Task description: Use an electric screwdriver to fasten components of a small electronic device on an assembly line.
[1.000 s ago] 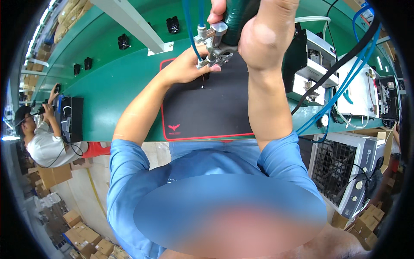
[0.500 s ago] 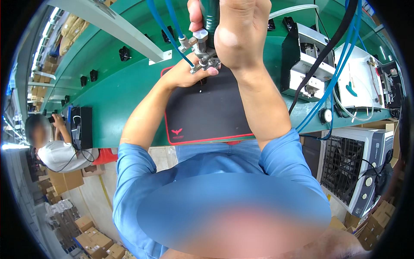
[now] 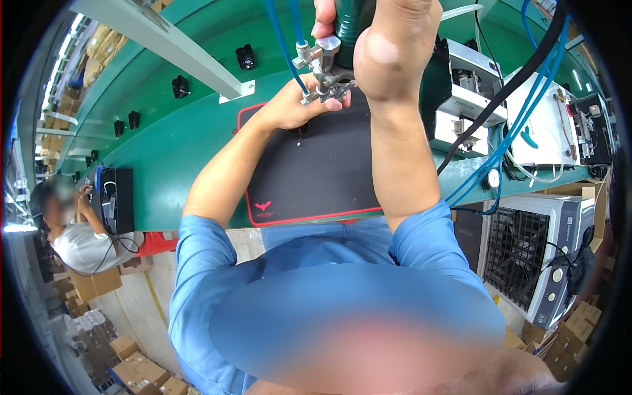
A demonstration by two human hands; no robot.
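My right hand is wrapped round the green body of a powered screwdriver, held upright at the top of the view. Metal fittings and thin blue air hoses sit on its left side. Close under its lower end is my left hand, thumb stretched toward the tip and fingers curled. Most of those fingers, and whatever they hold, are hidden by the tool and the hand itself. Both hands are above the black mat with red edging. A tiny white speck shows beside my left hand.
A white-and-black machine stands right of my right forearm, with a black cable and blue hoses crossing before it. A slanted white post rises at left. Small black parts line the green bench. Another person sits far left.
The screwdriver and both hands have shifted slightly right in the picture, while the bench and mat have slid a little left. Both hands keep much the same pose.
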